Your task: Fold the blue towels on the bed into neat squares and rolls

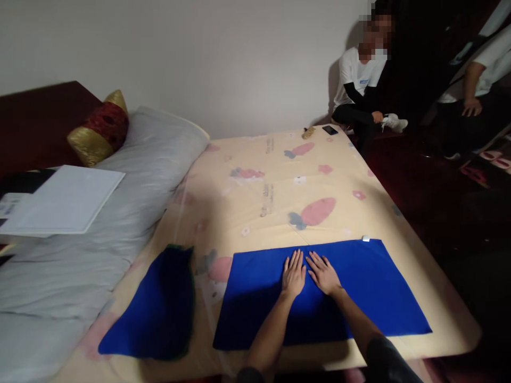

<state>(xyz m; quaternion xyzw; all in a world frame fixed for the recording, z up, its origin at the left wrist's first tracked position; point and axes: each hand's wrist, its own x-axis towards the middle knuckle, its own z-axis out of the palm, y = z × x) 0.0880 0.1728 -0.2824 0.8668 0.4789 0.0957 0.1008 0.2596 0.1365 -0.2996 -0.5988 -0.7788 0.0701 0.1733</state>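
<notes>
A blue towel (375,298) lies spread flat as a rectangle near the front edge of the bed, with a small white tag (365,239) at its far edge. My left hand (294,273) rests palm down on it, fingers stretched out towards the far edge. Close beside it, my right hand (322,272) also lies flat on the cloth with its fingers spread. Neither hand grips anything. To the left, apart from the towel, is a second blue cloth (159,308), crumpled and partly in shadow.
The bed (247,213) has a cream sheet with carrot prints. Grey bedding (131,181), a red-gold pillow (101,127) and a white board (67,197) are on the left. A phone (330,130) lies at the far corner. One person (359,80) sits beyond; another (479,80) is at right.
</notes>
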